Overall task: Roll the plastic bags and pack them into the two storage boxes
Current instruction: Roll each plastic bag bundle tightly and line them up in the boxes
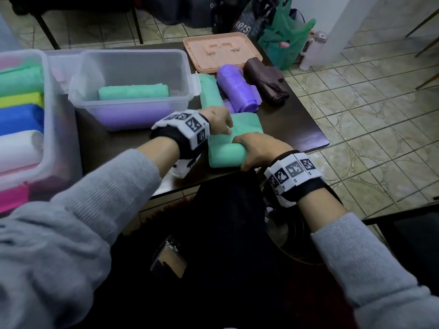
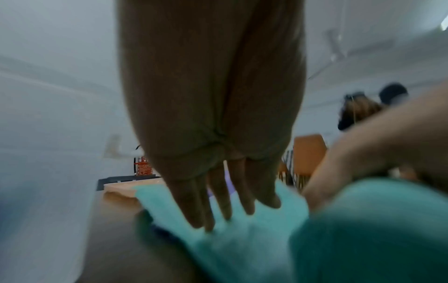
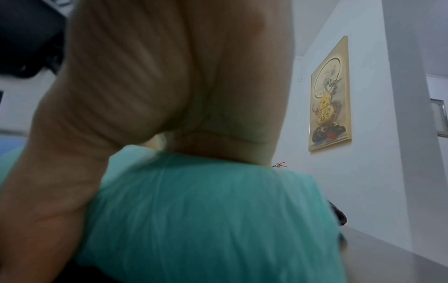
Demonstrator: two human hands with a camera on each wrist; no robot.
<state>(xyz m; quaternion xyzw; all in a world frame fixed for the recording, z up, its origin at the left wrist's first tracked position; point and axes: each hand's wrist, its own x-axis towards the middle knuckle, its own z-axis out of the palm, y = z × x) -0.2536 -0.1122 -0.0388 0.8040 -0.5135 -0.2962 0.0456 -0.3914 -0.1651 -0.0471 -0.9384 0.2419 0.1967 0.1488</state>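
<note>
A mint-green plastic bag [image 1: 247,124] lies half rolled near the front edge of the dark table [image 1: 299,129]. My right hand [image 1: 259,148] curls round the rolled end [image 1: 224,155] from the right; in the right wrist view the palm [image 3: 169,86] sits on the green roll [image 3: 206,210]. My left hand [image 1: 219,121] presses straight fingers [image 2: 225,210] flat on the unrolled part [image 2: 242,239]. A clear storage box [image 1: 95,74] in the middle holds a green roll [image 1: 133,91] over purple. A second clear box [image 1: 48,91] at far left holds several coloured rolls.
Behind the bag lie another green roll [image 1: 209,91], a purple roll [image 1: 235,86] and a brown roll [image 1: 266,79]. A peach lid [image 1: 221,51] sits at the table's back. A green carrier bag [image 1: 285,39] and a bottle [image 1: 313,48] stand on the tiled floor.
</note>
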